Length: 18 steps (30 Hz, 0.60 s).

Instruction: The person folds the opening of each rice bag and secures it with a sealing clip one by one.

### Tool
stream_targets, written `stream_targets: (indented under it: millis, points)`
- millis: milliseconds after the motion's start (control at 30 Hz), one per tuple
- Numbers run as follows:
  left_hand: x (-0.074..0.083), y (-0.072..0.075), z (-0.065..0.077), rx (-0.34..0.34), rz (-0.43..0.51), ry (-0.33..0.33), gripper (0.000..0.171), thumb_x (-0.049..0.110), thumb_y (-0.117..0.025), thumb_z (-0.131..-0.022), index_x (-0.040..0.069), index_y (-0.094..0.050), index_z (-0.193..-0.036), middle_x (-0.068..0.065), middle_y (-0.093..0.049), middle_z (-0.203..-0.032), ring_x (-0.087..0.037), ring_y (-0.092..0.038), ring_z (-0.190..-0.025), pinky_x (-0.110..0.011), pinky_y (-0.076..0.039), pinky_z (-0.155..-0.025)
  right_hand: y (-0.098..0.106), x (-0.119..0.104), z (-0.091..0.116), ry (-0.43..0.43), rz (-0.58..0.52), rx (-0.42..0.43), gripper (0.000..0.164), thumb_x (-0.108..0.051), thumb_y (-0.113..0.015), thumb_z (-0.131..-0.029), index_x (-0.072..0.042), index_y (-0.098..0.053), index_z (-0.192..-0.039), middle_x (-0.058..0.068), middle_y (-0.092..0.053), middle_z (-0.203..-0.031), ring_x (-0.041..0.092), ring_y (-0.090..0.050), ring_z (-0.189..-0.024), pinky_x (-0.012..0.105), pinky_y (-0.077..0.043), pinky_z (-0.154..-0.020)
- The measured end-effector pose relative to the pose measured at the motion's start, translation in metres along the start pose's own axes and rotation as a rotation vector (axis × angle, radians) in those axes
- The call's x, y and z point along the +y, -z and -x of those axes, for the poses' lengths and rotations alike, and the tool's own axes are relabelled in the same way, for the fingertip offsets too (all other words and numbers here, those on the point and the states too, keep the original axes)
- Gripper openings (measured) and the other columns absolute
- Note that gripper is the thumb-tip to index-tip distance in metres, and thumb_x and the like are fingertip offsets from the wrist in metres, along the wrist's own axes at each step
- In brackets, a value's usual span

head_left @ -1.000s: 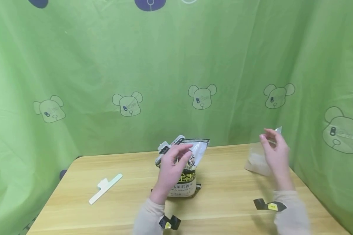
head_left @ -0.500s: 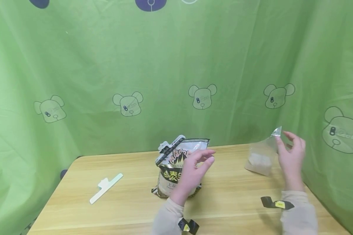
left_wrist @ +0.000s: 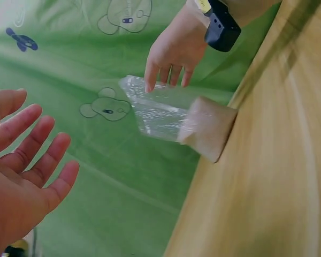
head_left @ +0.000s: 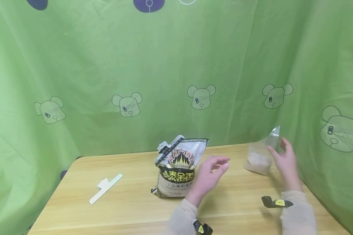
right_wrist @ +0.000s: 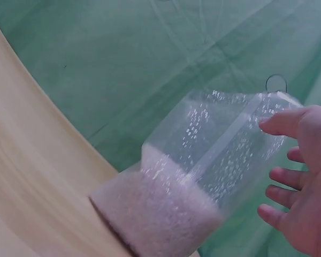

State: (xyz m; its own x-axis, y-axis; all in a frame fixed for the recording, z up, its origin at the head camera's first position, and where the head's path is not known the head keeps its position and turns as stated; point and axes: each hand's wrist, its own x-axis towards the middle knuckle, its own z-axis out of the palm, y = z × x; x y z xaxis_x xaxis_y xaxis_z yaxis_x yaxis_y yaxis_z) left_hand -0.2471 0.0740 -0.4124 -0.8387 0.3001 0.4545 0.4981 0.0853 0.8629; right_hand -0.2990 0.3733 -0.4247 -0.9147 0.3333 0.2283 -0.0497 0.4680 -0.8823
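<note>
A clear plastic bag point(right_wrist: 166, 206) and glossy pouch point(head_left: 177, 174) shine; the desk point(head_left: 129, 212) shows smooth wood grain, the curtain point(head_left: 164, 58) creased cloth.

A clear bag point(head_left: 259, 156) stands on the tabletop point(head_left: 135, 209) near its far right corner, pale grains point(right_wrist: 155, 211) filling the lower part, the upper part shiny, creased and rising to a point.

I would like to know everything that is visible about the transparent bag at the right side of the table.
The transparent bag looks like thin, shiny plastic. Its lower part holds pale, grainy contents; the slack upper part has a lighter strip along it. It stands on the table near the far right corner, its top leaning right. The right hand is beside its upper part; whether they touch, I cannot tell.
</note>
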Motion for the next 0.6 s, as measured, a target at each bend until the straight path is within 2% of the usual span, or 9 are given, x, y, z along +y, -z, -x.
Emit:
stream_targets:
  millis: [167,400,500,600]
  points:
    - [-0.009,-0.011,-0.002,0.008,0.046,0.054,0.030,0.037,-0.054,-0.086,0.022,-0.060,-0.112,0.007,-0.061,-0.109,0.000,-0.056,-0.096,-0.016,-0.046,-0.083,-0.001,0.011,-0.002,0.013,0.010,-0.047,0.076,-0.045,-0.046,-0.088,-0.014,-0.004,-0.144,0.020,-0.010,-0.148,0.044,-0.018,-0.131,0.058,-0.021,-0.104]
    - [-0.023,-0.028,-0.006,0.031,0.072,0.124,0.027,0.036,-0.056,-0.085,0.023,-0.061,-0.109,0.008,-0.062,-0.109,0.000,-0.056,-0.096,-0.015,-0.046,-0.081,-0.001,0.016,0.000,0.021,0.090,-0.067,0.068,-0.047,-0.042,-0.090,-0.006,-0.020,-0.140,0.026,-0.031,-0.139,0.039,-0.034,-0.122,0.056,-0.033,-0.098]
    - [-0.029,-0.036,-0.008,0.026,0.072,0.147,0.027,0.037,-0.057,-0.085,0.025,-0.061,-0.108,0.009,-0.062,-0.107,0.001,-0.055,-0.095,-0.015,-0.047,-0.080,-0.001,0.017,0.001,0.027,0.116,-0.056,0.064,-0.046,-0.043,-0.090,-0.005,-0.029,-0.137,0.025,-0.038,-0.134,0.021,-0.045,-0.109,0.053,-0.036,-0.095]
    - [-0.032,-0.043,-0.011,0.020,0.071,0.165,0.026,0.036,-0.057,-0.085,0.024,-0.062,-0.108,0.010,-0.062,-0.106,0.002,-0.055,-0.095,-0.014,-0.046,-0.081,-0.001,0.017,0.001,0.035,0.126,-0.042,0.060,-0.045,-0.045,-0.089,-0.006,-0.036,-0.133,0.017,-0.046,-0.128,-0.003,-0.045,-0.095,0.046,-0.041,-0.091]
